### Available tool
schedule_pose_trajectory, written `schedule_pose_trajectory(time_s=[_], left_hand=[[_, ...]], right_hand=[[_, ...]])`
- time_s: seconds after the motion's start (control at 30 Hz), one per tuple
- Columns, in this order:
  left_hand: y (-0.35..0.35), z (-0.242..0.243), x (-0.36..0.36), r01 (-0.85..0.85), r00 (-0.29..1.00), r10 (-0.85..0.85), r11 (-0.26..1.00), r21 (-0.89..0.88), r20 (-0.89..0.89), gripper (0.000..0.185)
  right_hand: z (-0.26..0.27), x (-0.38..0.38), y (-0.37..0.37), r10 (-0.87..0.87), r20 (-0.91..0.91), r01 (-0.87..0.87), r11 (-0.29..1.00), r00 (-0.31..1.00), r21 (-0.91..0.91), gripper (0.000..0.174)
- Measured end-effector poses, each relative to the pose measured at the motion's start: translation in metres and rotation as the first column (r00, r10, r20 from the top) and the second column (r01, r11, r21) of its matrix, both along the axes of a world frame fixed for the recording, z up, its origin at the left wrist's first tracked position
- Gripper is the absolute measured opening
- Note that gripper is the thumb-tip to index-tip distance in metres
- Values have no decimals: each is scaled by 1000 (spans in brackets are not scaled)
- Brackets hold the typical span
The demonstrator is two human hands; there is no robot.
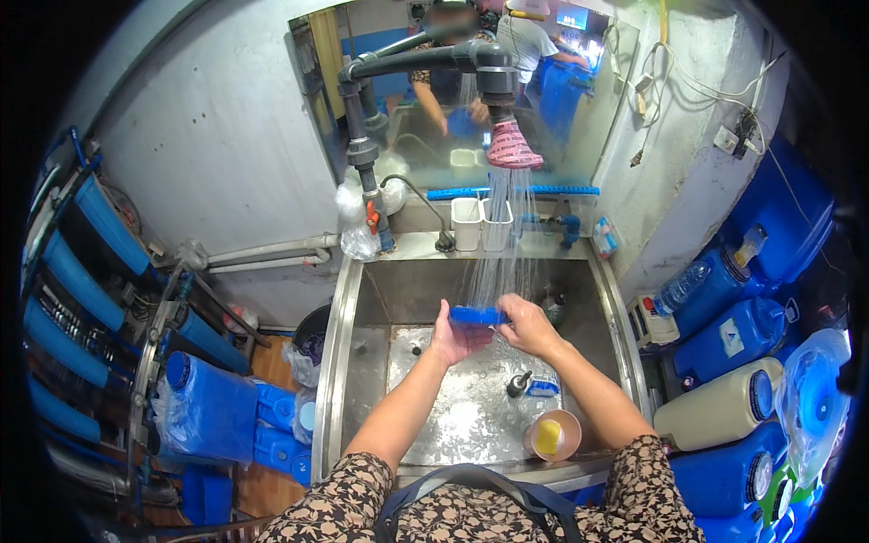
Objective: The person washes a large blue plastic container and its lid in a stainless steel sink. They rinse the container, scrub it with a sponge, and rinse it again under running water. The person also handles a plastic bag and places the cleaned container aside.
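Over a stainless steel sink [441,434], I hold a round blue plastic lid [475,315] under falling water. My left hand [456,339] supports its left side, with the thumb up at the edge and the fingers beneath. The right edge is gripped by my right hand [526,326]. Water pours onto it from a shower-like outlet [514,146] wrapped in pink printed tape. Lower in the sink are a blue brush [542,387], a small dark fitting [519,384] and a pinkish cup [571,434] with a yellow sponge [547,436].
White plastic containers [466,227] stand on the back ledge. A red-handled valve [372,217] is on the grey pipe. Blue water jugs [730,339] crowd the right side; more jugs [214,407] stand at left. A mirror [434,153] reflects another person behind.
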State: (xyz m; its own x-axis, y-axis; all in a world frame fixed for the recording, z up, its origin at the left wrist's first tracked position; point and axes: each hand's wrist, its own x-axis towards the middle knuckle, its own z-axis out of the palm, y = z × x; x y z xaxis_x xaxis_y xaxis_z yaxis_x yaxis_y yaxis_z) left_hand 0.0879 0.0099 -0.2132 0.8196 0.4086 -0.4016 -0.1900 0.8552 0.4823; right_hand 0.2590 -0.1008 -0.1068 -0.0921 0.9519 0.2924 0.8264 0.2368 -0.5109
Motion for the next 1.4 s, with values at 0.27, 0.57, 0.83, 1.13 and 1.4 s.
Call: schedule_pose_trajectory(time_s=[0.27,0.57,0.83,1.13,1.4], left_hand=[[-23,-57,27,-41,979,29,998,-56,-200,68],[-31,27,8,-17,981,48,987,-159,190,73],[-43,34,9,-106,832,117,993,-51,542,47],[-30,31,14,-123,947,178,970,-210,267,67],[11,9,-17,188,957,-193,981,-42,-216,82]], right_hand=[[-6,-17,12,-431,-901,-98,896,44,-434,36],[-38,-43,7,-124,-336,98,991,934,-95,45],[13,-22,28,-264,-851,12,957,454,-291,56],[-19,-20,10,113,-82,-113,994,990,2,22],[-71,-10,-2,65,-229,-97,986,971,-133,48]])
